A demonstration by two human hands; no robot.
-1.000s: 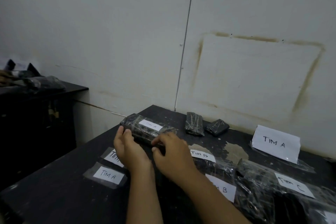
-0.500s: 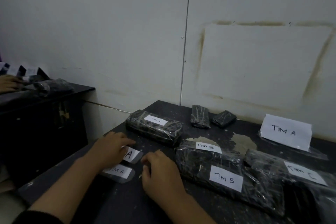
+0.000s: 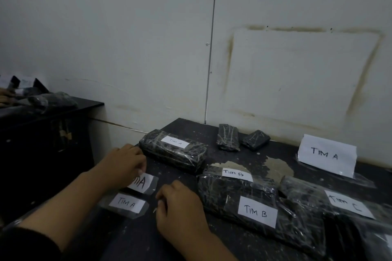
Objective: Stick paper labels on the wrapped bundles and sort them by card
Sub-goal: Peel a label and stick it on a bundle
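Note:
A wrapped dark bundle with a small "TIM A" label lies near the black table's far left corner, free of my hands. My left hand rests with its fingertips on a loose "TIM A" label in clear tape. A second "TIM A" label lies just in front of it. My right hand hovers low beside the labels, fingers curled, holding nothing I can see. Two "TIM B" bundles lie to the right, a "TIM C" bundle beyond them. A standing "TIM A" card is at the back right.
Two small unlabelled wrapped packs lie against the wall at the back. The black table ends close on the left. A lower dark cabinet at left carries more wrapped bundles, and another person's hand shows at its far edge.
Both hands let go of the "TIM A" bundle, which now lies on the table. My left hand moved down onto the loose labels and my right hand came beside it.

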